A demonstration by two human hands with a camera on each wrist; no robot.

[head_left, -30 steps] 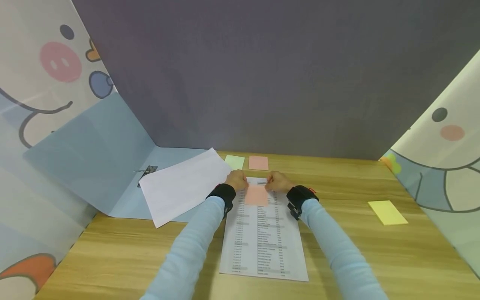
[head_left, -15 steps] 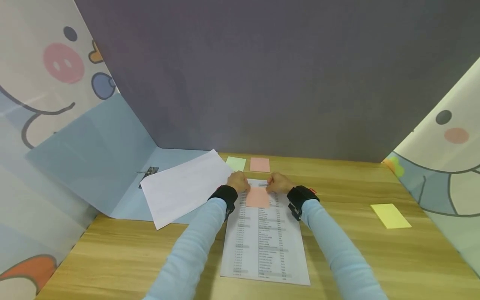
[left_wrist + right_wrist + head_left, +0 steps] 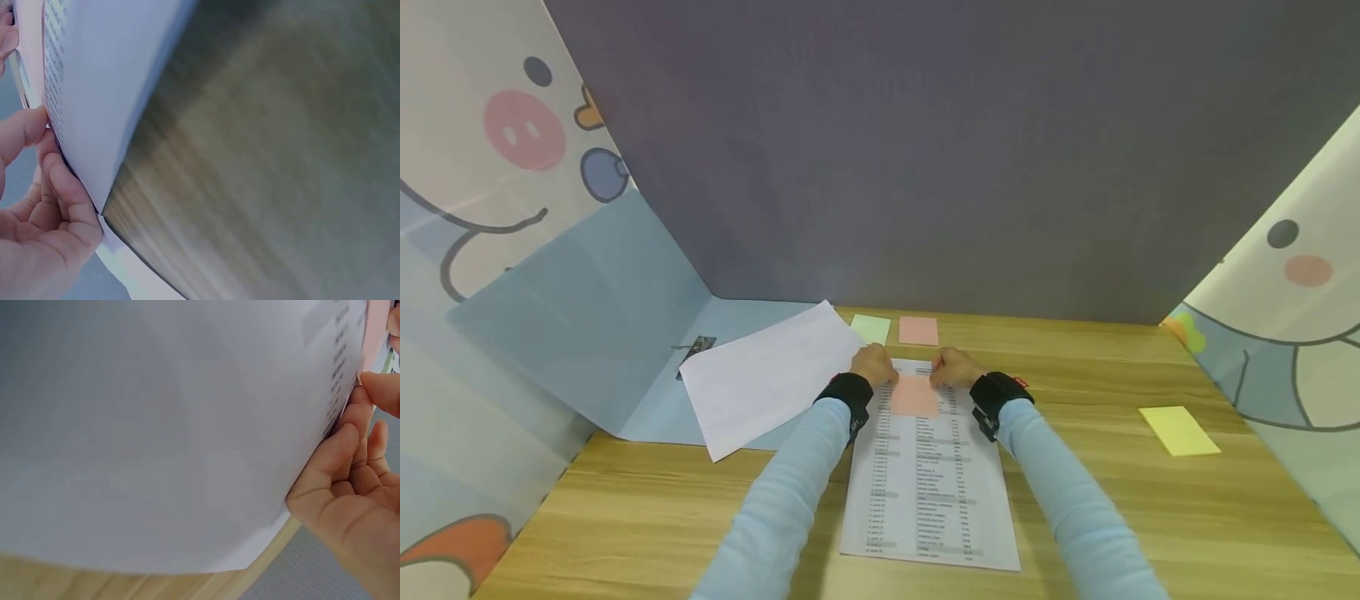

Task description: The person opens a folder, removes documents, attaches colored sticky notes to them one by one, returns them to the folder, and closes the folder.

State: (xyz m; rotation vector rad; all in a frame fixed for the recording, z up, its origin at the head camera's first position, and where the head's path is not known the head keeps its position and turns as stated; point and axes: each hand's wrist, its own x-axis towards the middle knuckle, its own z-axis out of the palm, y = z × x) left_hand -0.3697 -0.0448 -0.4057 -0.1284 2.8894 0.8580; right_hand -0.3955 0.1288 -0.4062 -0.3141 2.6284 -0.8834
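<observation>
The pink sticky note (image 3: 914, 398) is pinched near its upper corners in the grip of the left hand (image 3: 874, 365) and right hand (image 3: 956, 367), over the upper part of a printed sheet (image 3: 936, 492). The sheet is laid on the worktop (image 3: 625, 517), beside an open blue folder (image 3: 587, 308).

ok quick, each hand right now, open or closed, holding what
Left hand: closed, pinching the square pink paper note near its upper left corner.
Right hand: closed, pinching the same note near its upper right corner.
</observation>
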